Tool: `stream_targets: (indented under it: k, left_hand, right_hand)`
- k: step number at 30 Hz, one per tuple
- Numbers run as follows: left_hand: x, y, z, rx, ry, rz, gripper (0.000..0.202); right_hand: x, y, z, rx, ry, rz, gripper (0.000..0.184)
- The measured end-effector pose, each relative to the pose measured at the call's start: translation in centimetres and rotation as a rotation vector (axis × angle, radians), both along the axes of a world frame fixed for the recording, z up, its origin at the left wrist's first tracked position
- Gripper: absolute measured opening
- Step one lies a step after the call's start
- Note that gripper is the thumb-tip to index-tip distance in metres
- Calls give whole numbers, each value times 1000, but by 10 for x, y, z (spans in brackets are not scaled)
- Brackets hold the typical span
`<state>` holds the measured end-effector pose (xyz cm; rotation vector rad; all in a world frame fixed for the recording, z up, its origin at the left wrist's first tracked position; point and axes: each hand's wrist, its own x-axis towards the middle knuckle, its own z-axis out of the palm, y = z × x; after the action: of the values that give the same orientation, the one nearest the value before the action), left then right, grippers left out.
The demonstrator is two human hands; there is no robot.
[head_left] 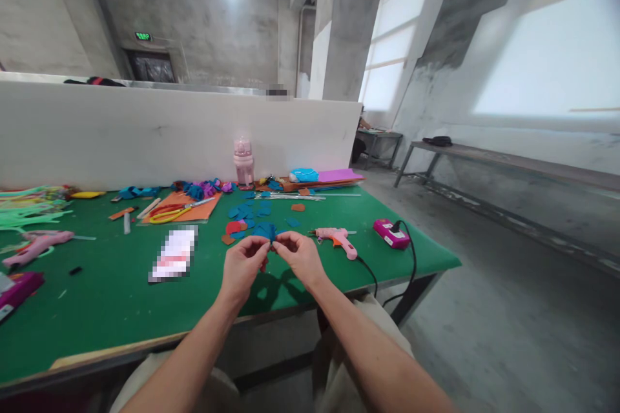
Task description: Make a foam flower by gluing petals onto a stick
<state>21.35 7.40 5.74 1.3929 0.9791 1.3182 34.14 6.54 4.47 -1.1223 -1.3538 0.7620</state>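
Between the fingertips of both hands is a blue felt piece (265, 230), gathered where the fingers meet. My left hand (243, 262) pinches it from the left, and my right hand (299, 256) pinches it from the right. Both are raised a little over the green table (203, 310), casting shadows on it. Just beyond lie several loose blue felt petals (242, 211), with red and brown scraps (231, 228) to the left. A pink glue gun (339, 239) rests right of my right hand, its nozzle pointing left. The fingers partly hide the held piece's lower part.
A magenta power strip (391, 233) sits near the right edge, its black cable hanging down. Yellow-handled scissors (169, 214) lie on an orange sheet (206, 210). A pink bottle (243, 162) stands by the white partition (184, 135). A second glue gun (41, 247) is at the left.
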Motion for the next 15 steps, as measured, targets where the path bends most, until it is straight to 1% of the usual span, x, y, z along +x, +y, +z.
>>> stream_targets:
  k: [5, 7, 9, 12, 15]
  left_hand:
    - [0, -1, 0, -28, -51, -29, 19]
    - [-1, -1, 0, -62, -117, -59, 20]
    - [-1, 0, -1, -127, -190, -98, 22]
    - [-2, 0, -2, -244, -206, -217, 25]
    - [-2, 0, -4, -296, -186, -340, 26]
  right_hand:
    - [1, 1, 0, -27, 35, 31, 25]
    - [2, 1, 1, -43, 96, 46, 25]
    - [2, 0, 4, -60, 164, 42, 25]
    - [3, -1, 8, -101, 212, 25, 25]
    - [3, -2, 9, -147, 247, 64, 25]
